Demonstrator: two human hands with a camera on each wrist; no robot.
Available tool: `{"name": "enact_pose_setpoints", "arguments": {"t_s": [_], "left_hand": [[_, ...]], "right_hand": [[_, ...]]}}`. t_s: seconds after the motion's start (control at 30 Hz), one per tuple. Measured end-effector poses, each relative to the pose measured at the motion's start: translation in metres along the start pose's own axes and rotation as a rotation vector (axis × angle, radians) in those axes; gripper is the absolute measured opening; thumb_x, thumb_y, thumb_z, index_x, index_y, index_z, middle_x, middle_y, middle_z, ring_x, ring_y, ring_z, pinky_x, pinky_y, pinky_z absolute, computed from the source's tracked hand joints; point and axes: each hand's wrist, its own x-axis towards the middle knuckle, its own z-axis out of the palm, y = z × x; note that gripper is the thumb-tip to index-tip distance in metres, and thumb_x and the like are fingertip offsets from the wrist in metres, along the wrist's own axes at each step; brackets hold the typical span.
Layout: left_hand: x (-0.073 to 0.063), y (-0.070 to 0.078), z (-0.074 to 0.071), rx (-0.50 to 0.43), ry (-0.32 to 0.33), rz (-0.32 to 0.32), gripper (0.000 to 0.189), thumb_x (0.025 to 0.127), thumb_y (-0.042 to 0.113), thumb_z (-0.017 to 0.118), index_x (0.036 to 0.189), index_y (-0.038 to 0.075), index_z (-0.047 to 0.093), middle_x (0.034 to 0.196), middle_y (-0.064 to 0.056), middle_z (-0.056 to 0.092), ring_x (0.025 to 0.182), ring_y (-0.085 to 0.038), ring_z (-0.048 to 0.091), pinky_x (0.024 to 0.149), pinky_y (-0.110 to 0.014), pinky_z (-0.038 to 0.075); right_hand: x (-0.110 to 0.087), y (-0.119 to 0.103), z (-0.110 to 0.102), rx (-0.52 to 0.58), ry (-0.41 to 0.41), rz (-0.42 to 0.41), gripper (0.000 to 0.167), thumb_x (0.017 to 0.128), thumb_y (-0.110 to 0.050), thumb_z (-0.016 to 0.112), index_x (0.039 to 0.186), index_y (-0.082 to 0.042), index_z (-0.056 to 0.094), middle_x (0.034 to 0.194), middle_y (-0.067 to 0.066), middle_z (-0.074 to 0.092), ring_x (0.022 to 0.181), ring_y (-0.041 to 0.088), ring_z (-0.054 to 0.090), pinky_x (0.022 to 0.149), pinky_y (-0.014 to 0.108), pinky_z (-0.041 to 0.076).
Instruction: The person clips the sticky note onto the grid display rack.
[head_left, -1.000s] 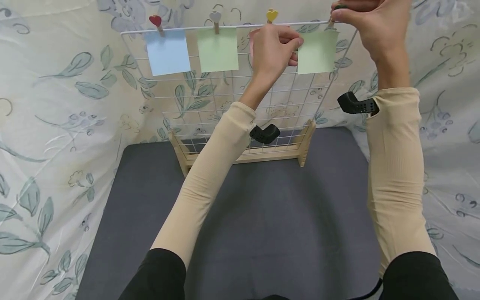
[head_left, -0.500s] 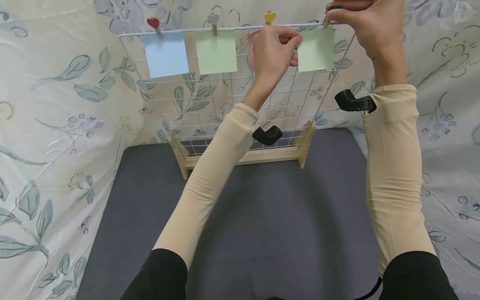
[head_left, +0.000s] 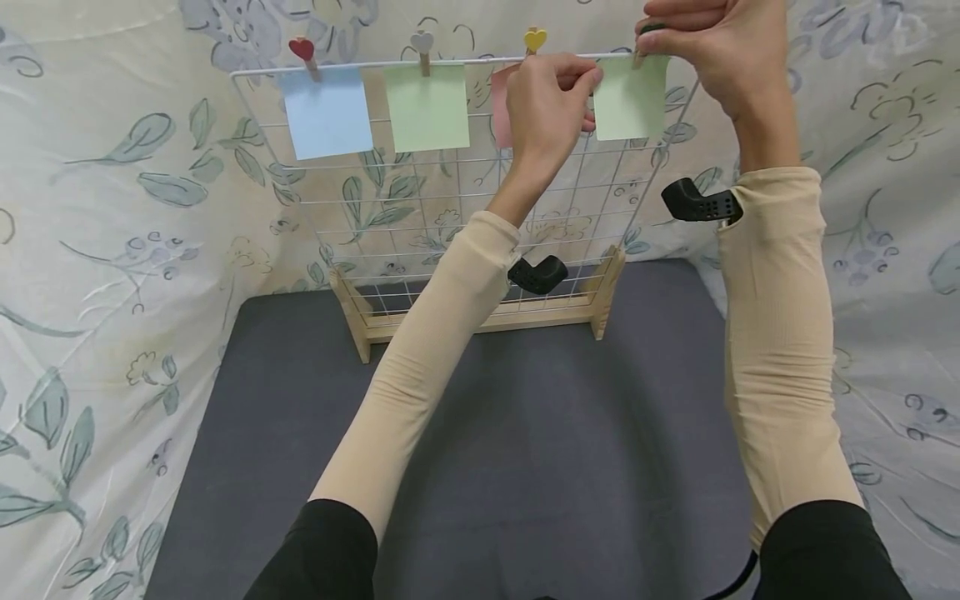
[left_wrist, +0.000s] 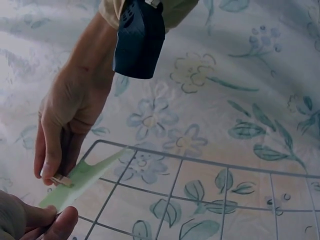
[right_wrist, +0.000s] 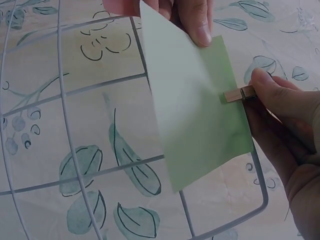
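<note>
My left hand [head_left: 546,112] pinches the left edge of a light green paper square [head_left: 628,102] at the right end of a white wire grid's top bar. My right hand [head_left: 727,62] pinches a small wooden clothespin [right_wrist: 234,94] with a dark green top. In the right wrist view its jaws lie over the paper's upper edge. The left wrist view shows the paper [left_wrist: 82,180] bent, slanting across the grid's corner. Behind my left hand hangs a pink paper square [head_left: 501,108], mostly hidden, under a clothespin with a yellow heart [head_left: 536,39].
A blue paper square [head_left: 326,112] and another green one [head_left: 427,108] hang further left, under clothespins with a red heart [head_left: 302,48] and a silver heart [head_left: 422,42]. The grid's wooden base [head_left: 540,318] stands on a dark grey tabletop [head_left: 540,450], before a floral cloth [head_left: 150,208].
My right hand has moved left and slightly down with the clothespin, from near the green paper's top right corner to over its upper edge. My left hand keeps its pinch. The head view has shifted slightly.
</note>
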Motion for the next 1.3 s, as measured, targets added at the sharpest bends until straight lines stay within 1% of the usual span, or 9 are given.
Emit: {"name": "enact_pose_setpoints", "arguments": {"t_s": [0.33,0.47,0.63,0.7,0.83,0.97,1.07,1.2,1.3], "left_hand": [[-0.003,0.0,-0.001,0.017,0.027,0.024,0.019,0.095,0.014,0.066,0.107,0.003,0.075,0.095,-0.005,0.075,0.059,-0.009,0.064,0.056,-0.011,0.054],[-0.007,-0.004,-0.002,-0.021,0.047,0.03,0.016,0.093,0.011,0.068,0.104,0.001,0.076,0.093,-0.007,0.075,0.061,-0.01,0.065,0.059,-0.01,0.055],[-0.017,-0.012,-0.003,-0.129,0.032,-0.02,0.015,0.091,0.006,0.07,0.102,-0.002,0.075,0.088,-0.009,0.074,0.061,-0.012,0.067,0.061,-0.012,0.057],[-0.022,-0.016,-0.003,-0.174,0.017,-0.031,0.015,0.09,0.005,0.07,0.102,-0.003,0.075,0.088,-0.01,0.074,0.063,-0.012,0.068,0.062,-0.013,0.058],[-0.031,-0.025,-0.006,-0.213,-0.013,0.007,0.014,0.091,0.003,0.068,0.102,-0.004,0.074,0.091,-0.011,0.073,0.067,-0.013,0.069,0.066,-0.014,0.059],[-0.037,-0.036,-0.008,-0.204,-0.051,0.065,0.014,0.092,0.003,0.067,0.102,-0.005,0.074,0.092,-0.013,0.072,0.071,-0.014,0.069,0.069,-0.015,0.059],[-0.043,-0.046,-0.009,-0.173,-0.067,0.113,0.015,0.093,0.003,0.067,0.102,-0.006,0.074,0.091,-0.013,0.072,0.071,-0.014,0.068,0.07,-0.015,0.059],[-0.057,-0.063,-0.009,-0.043,-0.08,0.236,0.016,0.095,0.005,0.065,0.102,-0.006,0.074,0.087,-0.013,0.073,0.07,-0.014,0.067,0.068,-0.013,0.057],[-0.07,-0.076,-0.011,0.074,-0.11,0.274,0.018,0.097,0.009,0.062,0.104,-0.004,0.074,0.091,-0.012,0.074,0.077,-0.015,0.068,0.071,-0.012,0.056]], "right_hand": [[-0.002,0.0,0.002,-0.046,-0.011,0.006,0.041,0.078,-0.004,0.082,0.117,-0.008,0.07,0.11,0.001,0.073,0.1,0.008,0.069,0.105,0.024,0.048],[-0.005,0.006,0.005,-0.043,0.074,-0.061,0.03,0.082,-0.004,0.079,0.111,-0.006,0.073,0.104,0.001,0.074,0.096,0.009,0.069,0.101,0.023,0.051],[-0.022,0.012,0.009,0.117,0.214,-0.111,0.014,0.083,0.0,0.076,0.098,0.002,0.075,0.089,0.005,0.074,0.08,0.014,0.069,0.087,0.021,0.058],[-0.033,0.014,0.01,0.213,0.222,-0.108,0.013,0.083,0.001,0.075,0.095,0.007,0.074,0.084,0.007,0.073,0.075,0.016,0.068,0.082,0.02,0.059],[-0.054,0.023,0.013,0.285,0.16,-0.141,0.013,0.085,0.003,0.073,0.092,0.014,0.072,0.08,0.01,0.073,0.07,0.017,0.069,0.075,0.02,0.06],[-0.067,0.039,0.016,0.235,0.091,-0.126,0.013,0.086,0.001,0.072,0.091,0.013,0.072,0.079,0.006,0.074,0.07,0.015,0.07,0.073,0.018,0.06],[-0.075,0.049,0.021,0.135,0.054,-0.116,0.014,0.088,-0.001,0.071,0.093,0.012,0.073,0.079,0.001,0.073,0.071,0.013,0.07,0.075,0.018,0.06],[-0.09,0.063,0.027,-0.046,-0.006,-0.071,0.017,0.09,-0.007,0.071,0.098,0.008,0.074,0.082,-0.006,0.072,0.073,0.007,0.069,0.076,0.016,0.058],[-0.103,0.075,0.033,-0.204,-0.081,-0.067,0.019,0.091,-0.012,0.071,0.101,0.004,0.075,0.087,0.001,0.074,0.075,-0.001,0.066,0.075,0.011,0.055]]}}
